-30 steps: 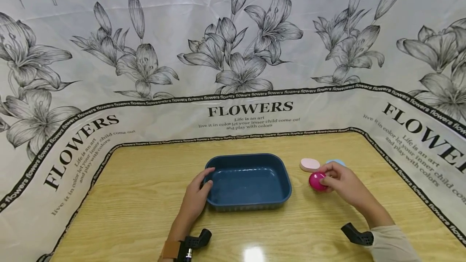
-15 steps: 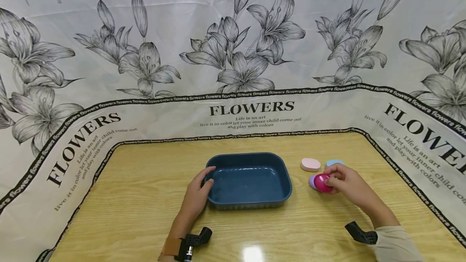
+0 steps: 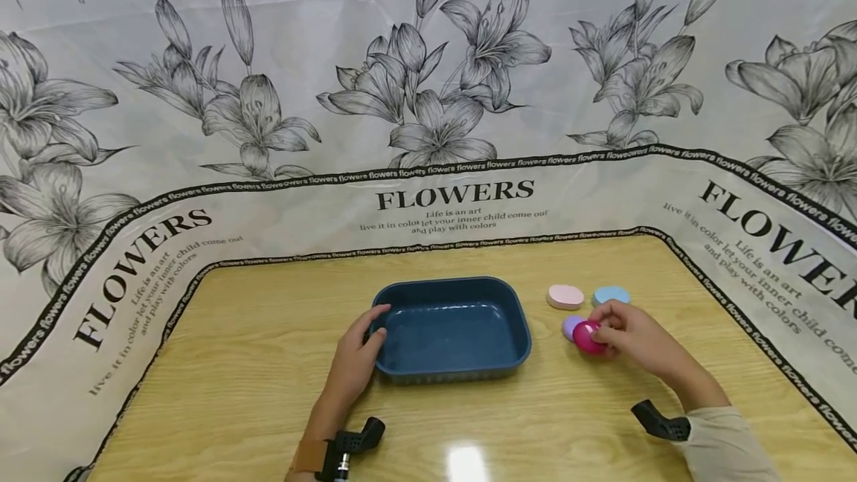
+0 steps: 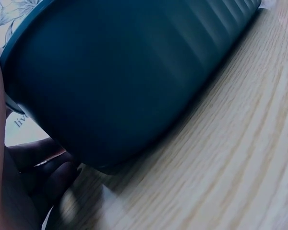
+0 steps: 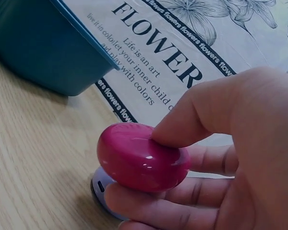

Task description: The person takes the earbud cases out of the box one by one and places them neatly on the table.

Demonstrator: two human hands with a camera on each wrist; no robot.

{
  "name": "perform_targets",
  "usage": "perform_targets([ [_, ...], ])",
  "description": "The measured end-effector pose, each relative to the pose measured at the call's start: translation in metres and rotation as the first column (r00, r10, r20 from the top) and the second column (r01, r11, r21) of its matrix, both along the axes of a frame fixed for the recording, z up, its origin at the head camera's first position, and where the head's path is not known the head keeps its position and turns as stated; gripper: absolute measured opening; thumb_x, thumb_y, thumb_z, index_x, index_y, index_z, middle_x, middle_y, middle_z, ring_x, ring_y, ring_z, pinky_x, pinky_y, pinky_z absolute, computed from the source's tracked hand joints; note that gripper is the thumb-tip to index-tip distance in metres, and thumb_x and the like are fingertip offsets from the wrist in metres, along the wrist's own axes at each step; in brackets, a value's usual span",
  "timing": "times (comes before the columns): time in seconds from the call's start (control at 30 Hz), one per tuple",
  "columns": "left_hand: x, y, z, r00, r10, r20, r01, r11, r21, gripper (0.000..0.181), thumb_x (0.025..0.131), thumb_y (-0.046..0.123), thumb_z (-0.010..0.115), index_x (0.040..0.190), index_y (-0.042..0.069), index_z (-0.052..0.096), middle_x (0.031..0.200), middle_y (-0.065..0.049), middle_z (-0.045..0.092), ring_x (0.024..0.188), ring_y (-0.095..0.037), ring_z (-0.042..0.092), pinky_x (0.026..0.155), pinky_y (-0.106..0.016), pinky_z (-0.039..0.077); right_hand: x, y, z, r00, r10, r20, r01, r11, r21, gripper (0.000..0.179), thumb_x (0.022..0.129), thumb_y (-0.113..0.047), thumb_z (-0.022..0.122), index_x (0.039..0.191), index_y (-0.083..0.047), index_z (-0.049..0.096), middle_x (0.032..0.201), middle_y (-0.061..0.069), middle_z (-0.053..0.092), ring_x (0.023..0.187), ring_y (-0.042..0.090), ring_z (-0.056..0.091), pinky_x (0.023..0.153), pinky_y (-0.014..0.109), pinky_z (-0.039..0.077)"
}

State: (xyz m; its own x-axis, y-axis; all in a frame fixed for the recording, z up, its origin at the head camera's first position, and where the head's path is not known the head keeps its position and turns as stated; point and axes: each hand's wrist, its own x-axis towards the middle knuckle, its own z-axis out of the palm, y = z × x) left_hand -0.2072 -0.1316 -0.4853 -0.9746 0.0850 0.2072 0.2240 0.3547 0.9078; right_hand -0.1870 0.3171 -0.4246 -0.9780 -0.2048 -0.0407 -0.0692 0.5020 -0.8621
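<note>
My right hand [image 3: 629, 335] pinches a glossy magenta rounded oval object [image 5: 139, 155] between thumb and fingers, at the right of the table. Just behind it lies a flat lilac oval piece [image 3: 570, 326], partly hidden by the magenta one; the right wrist view shows a small dark slot [image 5: 101, 186] in its side. A dark blue rectangular plastic basin [image 3: 455, 376] stands in the middle. At its left end, my left hand [image 3: 355, 354] holds the rim with thumb and index finger over it. Other left fingers [image 4: 55, 182] are curled near the outer wall, in shadow.
Behind the lilac piece lie a pale pink oval piece [image 3: 565, 296] and a light blue oval piece [image 3: 611, 296]. Flower-printed cloth [image 3: 435, 125] walls in the back and sides of the wooden table [image 3: 254, 363].
The magenta object in my right hand shifted slightly right, uncovering the lilac piece. The light blue piece shows more fully now. My left hand stays at the basin; the head view shifted slightly.
</note>
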Motion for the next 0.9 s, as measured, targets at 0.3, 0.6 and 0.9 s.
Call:
perform_targets([
  [0.3, -0.007, -0.001, 0.007, 1.000, 0.005, -0.010, -0.005, 1.000, -0.005, 0.038, 0.105, 0.021, 0.052, 0.142, 0.026, 0.057, 0.151, 0.002, 0.046, 0.144, -0.021, 0.035, 0.116, -0.052, 0.029, -0.008, 0.003, 0.008, 0.997, 0.079, -0.015, -0.078, 0.996, 0.048, 0.022, 0.092, -0.003, 0.060, 0.110, 0.009, 0.054, 0.080, 0.010, 0.061, 0.070, 0.013, 0.057, 0.061, 0.030, 0.052],
  [0.6, -0.005, -0.001, 0.001, 1.000, 0.005, -0.001, -0.005, 1.000, -0.008, 0.039, 0.104, 0.018, 0.053, 0.142, 0.026, 0.058, 0.151, -0.001, 0.047, 0.144, -0.024, 0.035, 0.115, -0.054, 0.029, -0.003, 0.007, 0.006, 0.985, 0.173, 0.015, -0.173, 0.983, 0.058, 0.017, 0.092, -0.001, 0.058, 0.105, 0.008, 0.053, 0.076, 0.006, 0.059, 0.068, 0.011, 0.054, 0.060, 0.028, 0.049],
  [0.9, -0.003, 0.001, -0.003, 1.000, -0.004, -0.013, 0.004, 1.000, -0.003, 0.038, 0.104, 0.018, 0.053, 0.142, 0.023, 0.058, 0.151, -0.002, 0.047, 0.144, -0.026, 0.036, 0.115, -0.055, 0.029, 0.005, 0.010, -0.004, 0.970, 0.221, 0.098, -0.224, 0.974, 0.027, 0.014, 0.092, 0.000, 0.057, 0.104, 0.006, 0.052, 0.075, 0.005, 0.057, 0.066, 0.013, 0.053, 0.057, 0.027, 0.047],
])
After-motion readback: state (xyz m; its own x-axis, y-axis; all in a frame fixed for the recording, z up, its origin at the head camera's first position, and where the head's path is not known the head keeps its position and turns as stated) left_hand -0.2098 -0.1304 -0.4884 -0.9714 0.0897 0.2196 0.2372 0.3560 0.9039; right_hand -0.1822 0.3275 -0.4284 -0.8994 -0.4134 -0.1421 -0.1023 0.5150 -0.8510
